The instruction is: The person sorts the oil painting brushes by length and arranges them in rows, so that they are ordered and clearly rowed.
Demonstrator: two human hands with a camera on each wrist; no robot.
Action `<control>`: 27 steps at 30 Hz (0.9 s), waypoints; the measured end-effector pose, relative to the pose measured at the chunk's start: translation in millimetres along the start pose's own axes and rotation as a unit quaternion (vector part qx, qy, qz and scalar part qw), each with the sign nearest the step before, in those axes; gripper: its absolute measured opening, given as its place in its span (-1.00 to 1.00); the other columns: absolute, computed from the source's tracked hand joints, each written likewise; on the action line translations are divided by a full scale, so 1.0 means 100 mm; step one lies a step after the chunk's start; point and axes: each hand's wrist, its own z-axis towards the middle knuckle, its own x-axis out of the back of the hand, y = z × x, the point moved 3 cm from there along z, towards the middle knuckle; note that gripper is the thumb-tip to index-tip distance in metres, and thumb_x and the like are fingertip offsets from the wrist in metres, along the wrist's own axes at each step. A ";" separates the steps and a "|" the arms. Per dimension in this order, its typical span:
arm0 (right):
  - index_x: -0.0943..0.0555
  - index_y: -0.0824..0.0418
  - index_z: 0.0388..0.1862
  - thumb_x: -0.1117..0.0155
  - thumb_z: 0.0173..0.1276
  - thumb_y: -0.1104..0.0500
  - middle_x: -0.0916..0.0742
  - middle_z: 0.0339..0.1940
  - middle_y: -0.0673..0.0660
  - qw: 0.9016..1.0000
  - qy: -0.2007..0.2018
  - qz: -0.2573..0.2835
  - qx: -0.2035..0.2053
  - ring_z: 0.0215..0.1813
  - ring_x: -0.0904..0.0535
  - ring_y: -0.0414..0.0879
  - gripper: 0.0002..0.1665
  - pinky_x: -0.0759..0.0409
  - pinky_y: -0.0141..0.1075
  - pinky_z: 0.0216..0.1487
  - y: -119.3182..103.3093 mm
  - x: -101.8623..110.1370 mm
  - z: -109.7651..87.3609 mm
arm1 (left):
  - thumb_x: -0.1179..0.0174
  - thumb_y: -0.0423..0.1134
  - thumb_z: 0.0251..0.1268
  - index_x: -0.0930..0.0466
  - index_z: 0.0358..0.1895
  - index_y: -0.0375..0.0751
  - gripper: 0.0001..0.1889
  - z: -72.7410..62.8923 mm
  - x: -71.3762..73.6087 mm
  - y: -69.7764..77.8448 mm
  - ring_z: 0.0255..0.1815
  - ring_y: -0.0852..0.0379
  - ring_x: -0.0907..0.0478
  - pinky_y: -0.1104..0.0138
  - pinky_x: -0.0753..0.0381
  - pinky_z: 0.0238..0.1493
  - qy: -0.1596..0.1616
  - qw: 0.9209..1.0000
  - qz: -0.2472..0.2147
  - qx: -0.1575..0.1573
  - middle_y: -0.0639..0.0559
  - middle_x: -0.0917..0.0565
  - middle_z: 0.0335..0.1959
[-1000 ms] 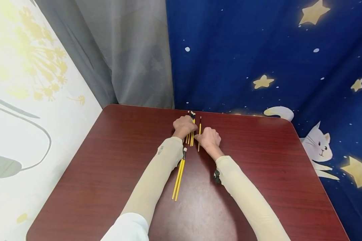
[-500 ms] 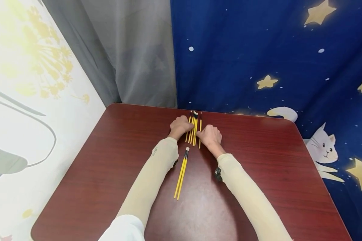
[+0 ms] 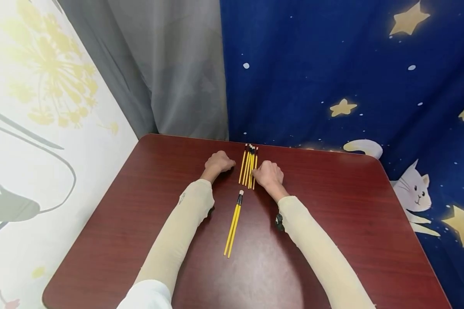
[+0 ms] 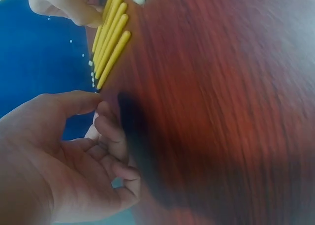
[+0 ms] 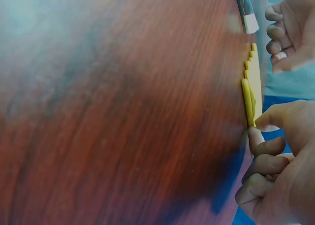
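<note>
Several yellow-handled paintbrushes (image 3: 248, 167) lie side by side near the far edge of the table, dark ferrules and pale bristles pointing away. My right hand (image 3: 269, 174) is at the right side of this row. In the right wrist view, its thumb and index finger pinch the handle of the outermost paintbrush (image 5: 247, 94). To the left of the row, my left hand (image 3: 218, 162) is apart from the brushes, its fingers loosely curled with nothing between them. Nearer to me, two larger yellow paintbrushes (image 3: 233, 227) lie together, their pale bristles toward the row.
The dark red wooden table (image 3: 158, 180) has rounded corners. Behind it hang a grey curtain (image 3: 185, 77) and a blue curtain (image 3: 294, 77) with stars and a cat. A white patterned wall (image 3: 62, 150) borders the left side.
My left hand has let go of the row and moved left. My right hand has brought the rightmost paintbrush left, closer against the others. The two nearer paintbrushes stay in place.
</note>
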 end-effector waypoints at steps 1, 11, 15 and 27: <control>-0.39 0.01 -0.86 -0.28 0.40 -0.10 -0.54 -0.73 0.04 1.000 0.000 -0.002 0.004 -0.46 -0.64 0.11 -0.38 -0.60 -0.03 -0.33 0.00 0.01 -0.01 | -0.25 0.08 0.33 -0.55 -0.65 -0.03 -0.59 0.04 0.00 -0.03 -0.45 -0.03 -0.56 0.14 -0.50 -0.41 -0.006 1.000 -0.002 0.000 0.03 -0.57 -0.61; -0.41 0.00 -0.74 -0.20 0.54 -0.14 -0.44 -0.70 -0.01 0.999 -0.011 -0.005 0.052 -0.51 -0.50 0.03 -0.39 -0.43 -0.13 -0.44 0.05 0.11 -0.10 | -0.22 0.05 0.44 -0.51 -0.65 -0.04 -0.55 -0.35 0.22 -0.01 -0.45 -0.03 -0.55 0.18 -0.46 -0.39 0.051 0.998 -0.012 -0.031 0.05 -0.48 -0.64; -0.56 0.03 -0.51 -0.22 0.55 -0.12 -0.65 -0.50 0.05 0.997 -0.010 -0.021 0.069 -0.40 -0.59 0.05 -0.58 -0.52 -0.09 -0.36 0.11 0.19 -0.09 | -0.18 0.01 0.48 -0.46 -0.59 0.00 -0.60 -0.43 0.24 -0.03 -0.49 0.04 -0.49 0.23 -0.40 -0.42 0.083 0.994 -0.011 -0.069 0.11 -0.42 -0.64; -0.64 0.07 -0.13 -0.23 0.48 -0.07 -0.75 -0.25 0.08 0.994 0.024 -0.033 0.097 -0.22 -0.71 0.11 -0.75 -0.66 0.04 -0.20 0.49 0.45 -0.13 | -0.23 0.23 0.45 -0.56 0.07 -0.07 -0.54 -0.58 0.29 -0.14 -0.06 -0.04 -0.69 -0.03 -0.58 0.21 0.140 0.977 0.020 -0.159 -0.01 -0.75 -0.04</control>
